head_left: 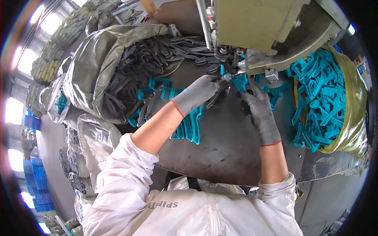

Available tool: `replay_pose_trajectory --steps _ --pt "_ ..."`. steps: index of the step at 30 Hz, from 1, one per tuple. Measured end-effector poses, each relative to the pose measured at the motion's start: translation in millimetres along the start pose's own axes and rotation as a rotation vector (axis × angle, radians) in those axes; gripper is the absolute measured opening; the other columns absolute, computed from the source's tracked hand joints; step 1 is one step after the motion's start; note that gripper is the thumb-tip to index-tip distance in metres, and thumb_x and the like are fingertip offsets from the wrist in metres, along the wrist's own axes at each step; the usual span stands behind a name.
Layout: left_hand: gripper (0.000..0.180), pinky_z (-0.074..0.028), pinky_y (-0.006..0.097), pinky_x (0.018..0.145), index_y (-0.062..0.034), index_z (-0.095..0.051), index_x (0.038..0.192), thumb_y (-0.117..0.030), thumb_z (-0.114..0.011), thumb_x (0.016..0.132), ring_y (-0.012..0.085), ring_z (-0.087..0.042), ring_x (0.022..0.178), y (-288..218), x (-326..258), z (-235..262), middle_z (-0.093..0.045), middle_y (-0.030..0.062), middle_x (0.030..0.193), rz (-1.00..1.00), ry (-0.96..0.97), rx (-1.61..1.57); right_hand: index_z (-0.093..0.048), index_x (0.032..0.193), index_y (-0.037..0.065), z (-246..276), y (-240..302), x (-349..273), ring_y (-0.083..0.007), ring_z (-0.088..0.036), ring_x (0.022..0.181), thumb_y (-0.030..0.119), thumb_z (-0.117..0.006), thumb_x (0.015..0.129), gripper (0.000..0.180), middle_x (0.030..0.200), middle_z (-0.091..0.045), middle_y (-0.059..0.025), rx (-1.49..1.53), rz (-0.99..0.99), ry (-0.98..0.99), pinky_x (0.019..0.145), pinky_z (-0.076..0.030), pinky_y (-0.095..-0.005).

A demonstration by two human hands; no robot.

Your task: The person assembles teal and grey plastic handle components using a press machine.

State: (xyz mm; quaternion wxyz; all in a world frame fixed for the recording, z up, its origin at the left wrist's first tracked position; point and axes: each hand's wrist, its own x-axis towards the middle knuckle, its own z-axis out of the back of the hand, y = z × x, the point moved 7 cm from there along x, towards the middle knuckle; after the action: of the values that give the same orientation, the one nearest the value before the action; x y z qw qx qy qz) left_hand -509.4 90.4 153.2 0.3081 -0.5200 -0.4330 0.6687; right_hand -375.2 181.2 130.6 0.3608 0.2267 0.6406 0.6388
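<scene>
Both my forearms reach up across the dark steel work table [220, 149], grey knit gloves on, white sleeves pushed back. My left hand [197, 93] is clenched round a dark grey metal handle piece [219, 93], its tip pushed in under the olive-green press machine [267, 27] at the table's far edge. My right hand [258, 105] pinches the teal plastic handle part [240, 82] right beside it. The grey woven sack [90, 67] off the left edge is full of dark metal blanks [134, 70]. The yellow-green sack [354, 102] on the right holds teal plastic pieces [319, 102].
</scene>
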Motion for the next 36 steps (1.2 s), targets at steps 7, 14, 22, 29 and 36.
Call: replay_pose_trajectory --steps 7,14,22,29,36 --pt "0.019 -0.048 0.03 0.063 0.0051 -0.06 0.088 -0.01 -0.048 0.086 0.0197 -0.059 0.065 17.8 17.9 14.9 -0.059 0.0107 0.068 -0.137 -0.037 0.478 -0.04 0.135 0.01 -12.0 -15.0 2.9 -0.0104 -0.052 0.056 0.005 -0.053 0.083 0.054 0.08 -0.055 -0.0058 0.081 -0.165 0.118 0.047 -0.042 -0.025" --pt "0.03 -0.048 0.038 0.087 0.001 -0.058 0.107 -0.009 -0.048 0.081 0.0338 -0.056 0.105 -9.1 16.7 178.7 -0.056 0.0162 0.116 -0.078 -0.57 1.422 -0.041 0.133 0.013 -8.8 -17.2 -4.0 -0.0078 -0.05 0.049 0.008 -0.053 0.085 0.05 0.077 -0.057 -0.0053 0.109 -0.207 0.125 0.041 -0.041 -0.0221" --pt "0.039 -0.026 0.039 0.108 -0.013 -0.056 0.117 -0.015 -0.056 0.078 0.0333 -0.027 0.131 49.1 21.7 258.1 -0.035 0.0142 0.137 -0.232 -0.538 1.618 -0.042 0.131 0.012 -11.9 2.8 -10.3 -0.0084 -0.051 0.05 0.012 -0.054 0.085 0.048 0.079 -0.058 -0.0057 0.046 -0.206 0.079 0.041 -0.041 -0.0214" --pt "0.03 -0.048 0.037 0.074 -0.0019 -0.056 0.098 -0.025 -0.066 0.081 0.0345 -0.061 0.086 -33.3 -34.3 174.2 -0.063 0.0181 0.091 -0.584 -0.693 0.985 -0.04 0.134 0.012 -10.4 -12.0 -14.0 -0.0073 -0.048 0.051 0.011 -0.051 0.085 0.051 0.079 -0.057 -0.0044 -0.057 -0.207 0.145 0.043 -0.038 -0.02" --pt "0.031 -0.045 0.025 0.066 0.0038 -0.058 0.103 -0.01 -0.063 0.075 0.01 -0.05 0.069 -54.5 -60.2 50.1 -0.059 0.0087 0.086 -0.719 -0.115 0.796 -0.042 0.131 0.011 -9.8 -18.1 -12.8 -0.0081 -0.052 0.051 0.014 -0.054 0.085 0.048 0.078 -0.058 -0.0057 0.037 -0.241 0.197 0.043 -0.043 -0.0228"
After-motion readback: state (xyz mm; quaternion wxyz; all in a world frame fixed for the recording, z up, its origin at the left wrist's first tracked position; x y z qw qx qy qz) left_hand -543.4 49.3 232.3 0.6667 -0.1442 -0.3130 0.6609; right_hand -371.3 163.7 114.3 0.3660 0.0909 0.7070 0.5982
